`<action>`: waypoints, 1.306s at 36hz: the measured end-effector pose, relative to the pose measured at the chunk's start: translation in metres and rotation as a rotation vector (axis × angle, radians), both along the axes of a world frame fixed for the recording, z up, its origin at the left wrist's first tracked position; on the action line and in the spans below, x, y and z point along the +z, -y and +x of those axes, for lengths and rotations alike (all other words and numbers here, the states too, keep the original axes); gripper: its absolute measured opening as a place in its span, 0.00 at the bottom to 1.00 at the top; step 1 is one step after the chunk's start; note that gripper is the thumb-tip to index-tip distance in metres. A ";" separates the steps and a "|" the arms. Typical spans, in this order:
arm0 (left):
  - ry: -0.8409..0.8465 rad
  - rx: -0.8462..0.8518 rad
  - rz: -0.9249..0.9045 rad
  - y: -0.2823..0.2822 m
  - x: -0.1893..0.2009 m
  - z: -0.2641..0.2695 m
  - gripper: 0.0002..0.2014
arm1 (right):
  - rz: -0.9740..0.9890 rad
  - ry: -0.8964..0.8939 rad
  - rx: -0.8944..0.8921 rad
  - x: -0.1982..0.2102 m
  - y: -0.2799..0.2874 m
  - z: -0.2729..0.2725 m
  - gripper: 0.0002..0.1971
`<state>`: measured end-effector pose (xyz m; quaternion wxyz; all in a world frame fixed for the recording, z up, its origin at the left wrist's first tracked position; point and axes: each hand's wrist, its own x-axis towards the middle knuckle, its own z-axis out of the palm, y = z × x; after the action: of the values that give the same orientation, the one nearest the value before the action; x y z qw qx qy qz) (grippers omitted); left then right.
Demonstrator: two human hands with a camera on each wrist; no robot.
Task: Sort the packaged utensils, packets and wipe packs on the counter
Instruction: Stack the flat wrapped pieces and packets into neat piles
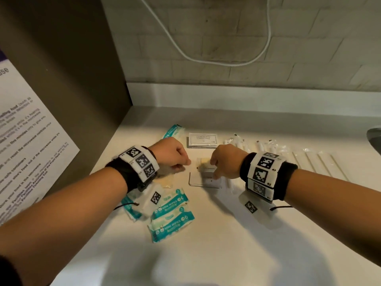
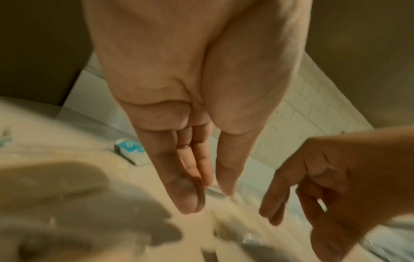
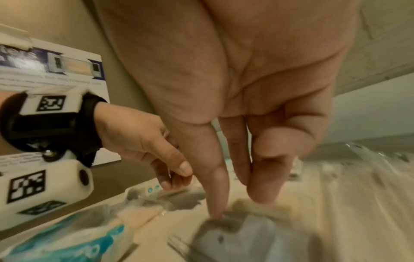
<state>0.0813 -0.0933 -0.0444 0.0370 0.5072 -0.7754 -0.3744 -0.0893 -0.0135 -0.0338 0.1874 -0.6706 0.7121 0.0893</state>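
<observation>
Teal-and-white wipe packs (image 1: 172, 215) lie below the empty, loosely curled left hand (image 1: 172, 154); right hand (image 1: 225, 162) pinches a small pale sachet (image 1: 203, 163), best lifted singly.

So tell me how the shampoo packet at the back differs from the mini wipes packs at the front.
The shampoo packet is plain white with dark lettering; the mini wipes packs are teal and white. The shampoo packet lies flat and square to the wall, apart at the back of the counter; the mini wipes packs lie askew and overlapping near the front, below the left hand. Both are sealed, flat, and untouched by either hand.
</observation>
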 end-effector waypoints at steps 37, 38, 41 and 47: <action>0.102 0.081 -0.199 0.063 -0.015 0.073 0.13 | -0.011 0.083 0.415 -0.006 0.058 0.097 0.08; 0.068 0.093 -0.206 0.063 -0.013 0.076 0.12 | -0.027 0.090 0.424 -0.005 0.058 0.096 0.06; -0.030 0.137 -0.223 0.063 -0.006 0.085 0.15 | -0.077 0.116 0.441 -0.003 0.061 0.093 0.06; -0.189 0.194 -0.226 0.054 0.011 0.101 0.17 | -0.061 0.124 0.486 -0.010 0.068 0.101 0.08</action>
<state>0.1824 -0.1472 -0.0334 0.2026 0.5347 -0.7530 -0.3257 0.0119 -0.0817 -0.0437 0.1833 -0.8318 0.5195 0.0689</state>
